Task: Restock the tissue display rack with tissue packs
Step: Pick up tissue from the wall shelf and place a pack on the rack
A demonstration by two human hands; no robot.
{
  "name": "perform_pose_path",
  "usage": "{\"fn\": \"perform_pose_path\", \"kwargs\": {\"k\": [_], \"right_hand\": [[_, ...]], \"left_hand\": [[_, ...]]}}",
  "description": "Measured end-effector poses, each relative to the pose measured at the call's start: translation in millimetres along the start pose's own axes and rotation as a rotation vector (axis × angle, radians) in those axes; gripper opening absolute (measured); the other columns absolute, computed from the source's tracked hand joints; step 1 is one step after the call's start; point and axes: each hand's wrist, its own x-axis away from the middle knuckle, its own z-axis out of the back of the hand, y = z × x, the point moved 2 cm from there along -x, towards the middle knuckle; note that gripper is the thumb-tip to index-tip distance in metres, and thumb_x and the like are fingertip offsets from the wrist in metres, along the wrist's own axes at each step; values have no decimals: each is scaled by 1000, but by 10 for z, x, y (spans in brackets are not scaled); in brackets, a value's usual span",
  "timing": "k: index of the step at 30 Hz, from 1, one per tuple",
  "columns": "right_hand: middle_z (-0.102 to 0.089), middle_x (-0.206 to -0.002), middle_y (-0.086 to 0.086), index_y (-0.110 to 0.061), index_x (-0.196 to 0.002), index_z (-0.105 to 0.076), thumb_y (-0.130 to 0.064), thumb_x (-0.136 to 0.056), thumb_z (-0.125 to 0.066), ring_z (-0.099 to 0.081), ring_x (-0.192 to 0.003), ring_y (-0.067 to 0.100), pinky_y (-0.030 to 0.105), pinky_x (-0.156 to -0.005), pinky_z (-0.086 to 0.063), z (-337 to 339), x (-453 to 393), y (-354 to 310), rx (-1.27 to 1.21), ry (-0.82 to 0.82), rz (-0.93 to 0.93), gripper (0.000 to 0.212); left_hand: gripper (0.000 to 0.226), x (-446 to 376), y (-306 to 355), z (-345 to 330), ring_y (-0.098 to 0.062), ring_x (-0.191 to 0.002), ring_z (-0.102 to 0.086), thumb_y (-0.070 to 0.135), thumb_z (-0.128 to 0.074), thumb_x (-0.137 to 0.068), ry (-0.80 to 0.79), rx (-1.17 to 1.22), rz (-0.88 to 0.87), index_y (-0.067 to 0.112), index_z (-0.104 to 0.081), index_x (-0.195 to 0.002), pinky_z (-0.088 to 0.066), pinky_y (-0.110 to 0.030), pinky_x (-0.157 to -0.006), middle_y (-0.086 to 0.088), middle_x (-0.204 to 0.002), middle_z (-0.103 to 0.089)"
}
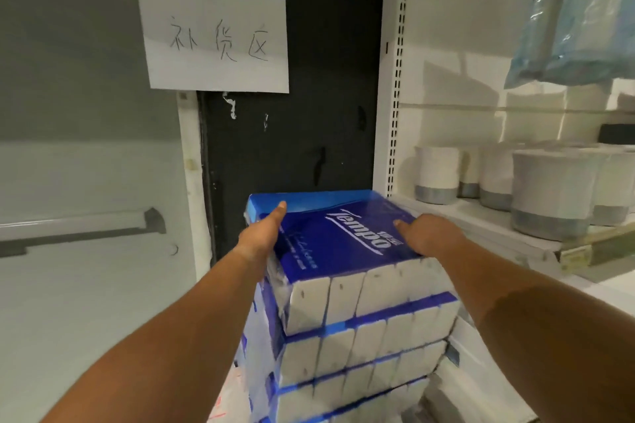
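Note:
A stack of several blue-and-white Tempo tissue packs [360, 347] stands low in the middle. The top tissue pack [336, 237] lies flat with its blue label up. My left hand [263, 228] grips its left edge, thumb on top and the fingers hidden down the side. My right hand [429, 233] grips its right edge the same way, thumb lying on the label. The white display rack [488, 227] rises to the right of the stack.
White-and-grey paper rolls [546, 192] stand on the rack's shelf. Blue plastic bags [577, 14] hang above them. A paper sign [214, 36] with handwriting is stuck on the dark panel behind the stack. A grey wall with a rail [79, 221] is on the left.

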Motion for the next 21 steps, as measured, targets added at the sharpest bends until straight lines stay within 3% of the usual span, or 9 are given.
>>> {"fn": "perform_pose_path", "kwargs": {"k": [2,4,9,13,18,19,21], "right_hand": [[-64,-97,10,-15,-113,-55,-65,-95,-49,-62,-89,24,44,-98,-49,-83,-229,30,27,-62,-2,54],[-64,-103,10,-15,-116,-57,-69,-94,-44,-61,-96,25,45,-101,-46,-120,-387,30,114,-95,17,60],[-62,-125,12,-15,-130,-55,-79,-87,-36,-55,-117,32,53,-106,-36,-145,-612,-7,218,-122,48,79],[-56,-128,15,-16,-138,-48,-91,-63,-48,-54,-110,33,49,-98,-43,-236,-798,65,61,-156,-85,106],[-54,-115,13,-16,-131,-47,-77,-83,-55,-50,-82,27,42,-86,-43,-126,-663,8,-28,-241,-98,78],[-54,-116,14,-15,-132,-46,-73,-88,-55,-52,-82,27,42,-88,-44,-115,-653,-8,-60,-281,-89,73],[-56,-127,15,-13,-136,-45,-71,-87,-58,-58,-101,30,43,-98,-45,-126,-678,-16,-88,-310,-69,77]], "left_hand": [[74,236,48,-116,-28,-91,-78,70,-71,-83,-4,29,-3,18,-55,-132,-58,-41,-70,-12,-106,-78],[60,246,17,-185,-28,-90,-79,55,-73,-90,-32,31,34,17,-56,-132,-62,-41,-69,-12,-105,-79],[58,179,-16,-148,-32,-95,-78,44,-80,-87,-48,44,119,17,-54,-131,-59,-52,-90,-13,-107,-80],[49,248,16,-79,-31,-92,-79,41,-75,-92,4,35,131,14,-55,-128,-63,-48,-74,-13,-103,-80],[50,346,43,65,-31,-86,-80,41,-72,-94,25,-2,156,12,-53,-129,-64,-45,-65,-15,-99,-80],[51,358,46,81,-31,-88,-79,42,-72,-94,26,-7,159,12,-53,-130,-64,-45,-67,-15,-101,-80],[51,391,35,111,-31,-92,-79,41,-71,-94,24,-10,155,11,-52,-131,-64,-45,-70,-15,-105,-79]]}}
